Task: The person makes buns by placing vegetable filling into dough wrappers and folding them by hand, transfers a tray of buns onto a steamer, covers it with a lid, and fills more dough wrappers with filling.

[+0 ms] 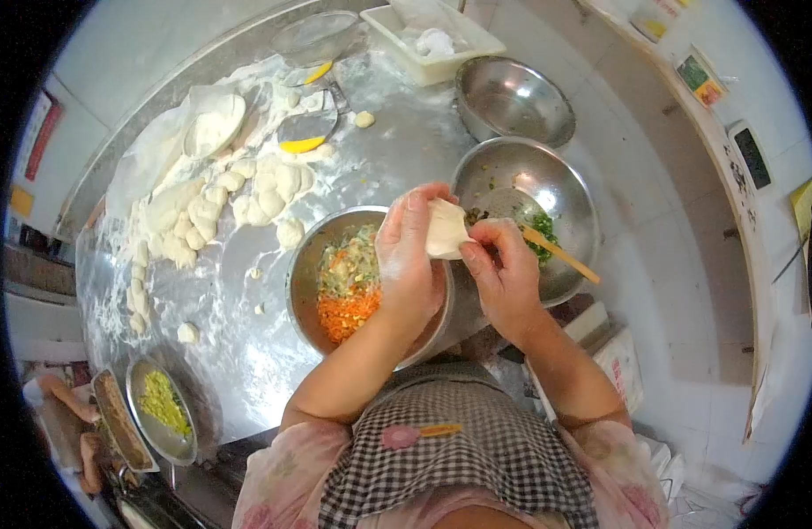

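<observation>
A pale piece of dough (446, 231) is held up between my two hands, above the gap between two metal bowls. My left hand (409, 256) cups its left side with the fingers curved round the top. At its right edge my right hand (506, 269) pinches it between thumb and fingers. Below my left hand, a steel bowl (297, 295) holds shredded orange and pale filling (347, 295). Behind my right hand, another steel bowl (575, 198) contains chopped greens (542, 231) and a wooden stick (560, 254).
Several dough balls (269, 189) and a flour bowl (214, 125) lie on the floured metal table (221, 353). An empty steel bowl (516, 101) and a white tub (434, 55) stand at the back. At lower left are a green-filled dish (162, 407) and another person's arms (67, 397).
</observation>
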### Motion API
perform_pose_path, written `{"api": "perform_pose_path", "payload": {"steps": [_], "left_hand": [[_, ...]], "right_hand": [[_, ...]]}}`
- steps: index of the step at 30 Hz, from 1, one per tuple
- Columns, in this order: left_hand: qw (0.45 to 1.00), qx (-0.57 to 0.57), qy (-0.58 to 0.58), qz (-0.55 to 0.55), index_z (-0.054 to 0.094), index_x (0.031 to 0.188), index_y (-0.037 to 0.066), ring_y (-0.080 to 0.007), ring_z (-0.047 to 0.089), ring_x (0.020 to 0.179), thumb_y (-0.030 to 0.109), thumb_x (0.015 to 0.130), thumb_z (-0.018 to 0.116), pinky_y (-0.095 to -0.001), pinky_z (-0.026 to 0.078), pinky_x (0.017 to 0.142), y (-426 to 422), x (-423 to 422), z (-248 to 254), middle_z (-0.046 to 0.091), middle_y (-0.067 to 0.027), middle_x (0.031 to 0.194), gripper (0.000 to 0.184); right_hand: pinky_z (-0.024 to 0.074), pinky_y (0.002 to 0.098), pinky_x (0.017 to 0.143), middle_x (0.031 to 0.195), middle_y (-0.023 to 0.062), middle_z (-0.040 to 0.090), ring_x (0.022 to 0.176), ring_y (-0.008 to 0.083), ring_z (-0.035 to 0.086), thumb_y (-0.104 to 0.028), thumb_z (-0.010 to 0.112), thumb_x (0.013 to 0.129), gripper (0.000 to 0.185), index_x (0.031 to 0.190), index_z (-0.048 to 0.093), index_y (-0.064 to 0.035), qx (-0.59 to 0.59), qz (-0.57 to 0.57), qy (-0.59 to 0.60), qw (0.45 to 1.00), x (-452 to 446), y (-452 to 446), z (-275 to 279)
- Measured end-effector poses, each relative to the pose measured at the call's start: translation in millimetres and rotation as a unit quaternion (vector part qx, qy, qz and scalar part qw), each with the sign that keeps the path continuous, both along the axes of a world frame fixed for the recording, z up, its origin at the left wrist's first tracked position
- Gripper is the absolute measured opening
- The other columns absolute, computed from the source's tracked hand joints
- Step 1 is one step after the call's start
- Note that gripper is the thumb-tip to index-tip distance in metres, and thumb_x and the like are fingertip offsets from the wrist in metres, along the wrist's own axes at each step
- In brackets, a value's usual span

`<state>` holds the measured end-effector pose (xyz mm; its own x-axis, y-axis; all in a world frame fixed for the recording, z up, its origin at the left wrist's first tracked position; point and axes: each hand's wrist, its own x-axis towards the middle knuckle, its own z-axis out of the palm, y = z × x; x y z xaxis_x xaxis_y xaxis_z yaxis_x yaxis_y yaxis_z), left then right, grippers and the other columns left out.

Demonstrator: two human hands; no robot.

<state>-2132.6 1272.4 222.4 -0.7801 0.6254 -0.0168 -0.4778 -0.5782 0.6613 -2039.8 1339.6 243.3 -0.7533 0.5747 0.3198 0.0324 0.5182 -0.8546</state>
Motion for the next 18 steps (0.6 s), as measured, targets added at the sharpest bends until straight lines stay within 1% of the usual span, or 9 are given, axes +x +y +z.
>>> {"api": "perform_pose_path", "payload": {"steps": [3,4,6,7,8,10,14,17,18], "left_hand": [[0.997,-0.025,-0.030,-0.062,0.054,0.104,0.003,-0.0167,0.056,0.086,0.034,0.092,0.045,-0.0303,0.047,0.075,-9.8,1.7,3.5,0.058,-0.0084,0.096,0.034],[0.993,-0.029,-0.051,-0.103,0.055,0.103,0.003,-0.0155,0.057,0.086,0.033,0.092,0.047,-0.0286,0.046,0.074,-10.3,3.9,5.8,0.059,-0.0077,0.095,0.033],[0.978,-0.058,-0.087,-0.180,0.055,0.103,0.005,-0.0183,0.058,0.087,0.037,0.092,0.044,-0.0308,0.047,0.076,-13.6,8.6,-0.1,0.060,-0.0082,0.097,0.036],[0.965,-0.067,-0.145,-0.209,0.055,0.104,0.005,-0.0186,0.059,0.087,0.038,0.093,0.041,-0.0323,0.048,0.077,-12.1,17.7,12.0,0.060,-0.0077,0.096,0.037],[0.969,-0.082,-0.111,-0.205,0.054,0.105,0.006,-0.0221,0.059,0.095,0.040,0.092,0.042,-0.0376,0.048,0.083,-10.9,23.9,12.0,0.061,-0.0094,0.097,0.038],[0.960,-0.095,-0.125,-0.232,0.053,0.106,0.006,-0.0218,0.059,0.094,0.039,0.093,0.041,-0.0371,0.048,0.083,-7.2,35.9,4.9,0.060,-0.0101,0.099,0.038],[0.928,-0.120,-0.150,-0.319,0.053,0.105,0.005,-0.0223,0.059,0.092,0.038,0.093,0.038,-0.0361,0.049,0.080,11.2,72.0,0.1,0.060,-0.0103,0.100,0.039],[0.907,-0.112,-0.155,-0.375,0.054,0.105,0.002,-0.0192,0.059,0.089,0.037,0.092,0.043,-0.0321,0.049,0.078,26.6,95.7,-1.9,0.060,-0.0099,0.100,0.038],[0.905,-0.135,-0.123,-0.385,0.055,0.103,0.004,-0.0266,0.059,0.092,0.039,0.092,0.041,-0.0380,0.050,0.079,31.0,102.6,-2.1,0.060,-0.0124,0.101,0.039]], "right_hand": [[0.0464,0.0369,0.071,0.080,0.0147,0.058,0.079,0.0287,0.059,-0.018,0.062,0.079,0.022,0.093,0.055,-0.0029,0.204,0.063,-0.064,0.975,6.1,11.8,21.2],[0.0448,0.0416,0.076,0.087,0.0152,0.058,0.083,0.0326,0.057,-0.025,0.062,0.076,0.028,0.095,0.055,-0.0046,0.279,0.094,-0.119,0.948,8.7,16.4,30.7],[0.0443,0.0417,0.078,0.095,0.0147,0.057,0.088,0.0323,0.055,-0.027,0.060,0.077,0.030,0.097,0.054,-0.0058,0.302,0.090,-0.085,0.945,17.7,21.1,35.3],[0.0433,0.0420,0.081,0.099,0.0143,0.056,0.094,0.0323,0.054,-0.029,0.059,0.077,0.034,0.100,0.053,-0.0050,0.253,0.131,-0.135,0.949,27.4,23.0,46.3],[0.0456,0.0388,0.072,0.099,0.0117,0.055,0.087,0.0292,0.057,-0.035,0.061,0.075,0.041,0.107,0.057,-0.0081,0.290,0.114,-0.072,0.947,34.5,25.6,29.8],[0.0484,0.0368,0.070,0.100,0.0114,0.056,0.087,0.0274,0.059,-0.027,0.060,0.076,0.033,0.103,0.057,-0.0079,0.369,0.147,-0.079,0.914,49.7,28.9,23.4],[0.0501,0.0374,0.062,0.094,0.0114,0.059,0.085,0.0256,0.061,-0.018,0.056,0.075,0.019,0.091,0.057,-0.0068,0.374,0.159,-0.103,0.908,94.3,39.7,26.7],[0.0497,0.0399,0.062,0.084,0.0128,0.060,0.081,0.0307,0.061,-0.016,0.050,0.080,0.017,0.094,0.052,-0.0061,0.360,0.164,-0.093,0.914,125.7,55.8,13.0],[0.0497,0.0402,0.060,0.085,0.0124,0.060,0.080,0.0311,0.061,-0.016,0.049,0.081,0.016,0.094,0.052,-0.0059,0.349,0.164,-0.144,0.911,135.9,61.5,25.9]]}}
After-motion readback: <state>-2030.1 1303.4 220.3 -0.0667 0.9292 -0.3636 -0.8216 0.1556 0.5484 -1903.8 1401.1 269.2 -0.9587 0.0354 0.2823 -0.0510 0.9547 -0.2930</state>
